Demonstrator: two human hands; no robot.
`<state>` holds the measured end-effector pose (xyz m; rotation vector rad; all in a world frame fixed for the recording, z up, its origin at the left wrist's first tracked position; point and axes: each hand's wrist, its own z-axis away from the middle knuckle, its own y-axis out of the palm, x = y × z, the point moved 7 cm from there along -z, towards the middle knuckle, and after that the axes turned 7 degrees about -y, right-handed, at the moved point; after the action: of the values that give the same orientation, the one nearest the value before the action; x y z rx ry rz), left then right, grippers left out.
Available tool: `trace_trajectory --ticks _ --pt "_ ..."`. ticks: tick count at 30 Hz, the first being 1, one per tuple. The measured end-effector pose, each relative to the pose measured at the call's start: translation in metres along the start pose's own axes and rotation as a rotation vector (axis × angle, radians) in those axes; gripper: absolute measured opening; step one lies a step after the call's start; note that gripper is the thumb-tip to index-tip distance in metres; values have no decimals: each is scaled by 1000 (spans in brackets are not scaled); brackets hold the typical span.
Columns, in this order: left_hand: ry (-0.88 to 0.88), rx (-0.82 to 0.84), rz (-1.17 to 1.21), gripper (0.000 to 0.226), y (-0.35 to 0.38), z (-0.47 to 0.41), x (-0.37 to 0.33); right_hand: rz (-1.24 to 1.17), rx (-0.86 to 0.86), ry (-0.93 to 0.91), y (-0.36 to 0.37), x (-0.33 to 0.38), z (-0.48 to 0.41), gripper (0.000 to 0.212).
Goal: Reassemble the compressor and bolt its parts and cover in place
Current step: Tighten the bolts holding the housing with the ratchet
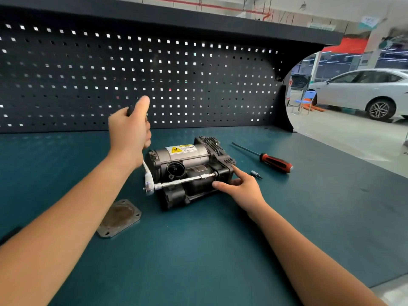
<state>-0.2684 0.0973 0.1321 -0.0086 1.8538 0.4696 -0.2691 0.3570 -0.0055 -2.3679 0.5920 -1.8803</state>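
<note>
- Evidently a bolt on the compressor (192,164) is being tightened, as far as can be judged. The compressor lies at the middle of the table (220,250), nearer the back edge than the front.
- The black grip of the ratchet wrench (148,180) is clasped in the curled fingers of the left hand (129,131), which is raised high over the compressor's left end.
- The extension bar (181,180) is run along the housing to the fastener, whose head is hidden by the socket. The bar should be kept in line with the bolt, so that the socket is not levered off.
- The right hand (241,187) is laid against the compressor's right end with fingers spread and nearly straight, and nothing is gripped. Firm pressure is needed there so the body is not rolled by the swing.
- Short, even strokes are advised, with full force applied only once seating is felt.
- The cover plate (119,218) lies loose toward the front-left corner, well apart from the compressor, so the cover is yet to be fitted.
- A screwdriver (276,162) and a driver bit (256,174) lie toward the right edge.
</note>
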Motion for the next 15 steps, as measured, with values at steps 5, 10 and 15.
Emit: trace_trajectory --ticks 5,10,15 --pt "190 114 -38 46 9 12 -15 41 -12 -21 0 1 -2 87" --pt "541 401 -118 38 25 63 -33 67 -13 -39 1 3 -1 85" --pt "535 454 -104 38 18 64 -29 85 -17 -36 1 3 1 85"
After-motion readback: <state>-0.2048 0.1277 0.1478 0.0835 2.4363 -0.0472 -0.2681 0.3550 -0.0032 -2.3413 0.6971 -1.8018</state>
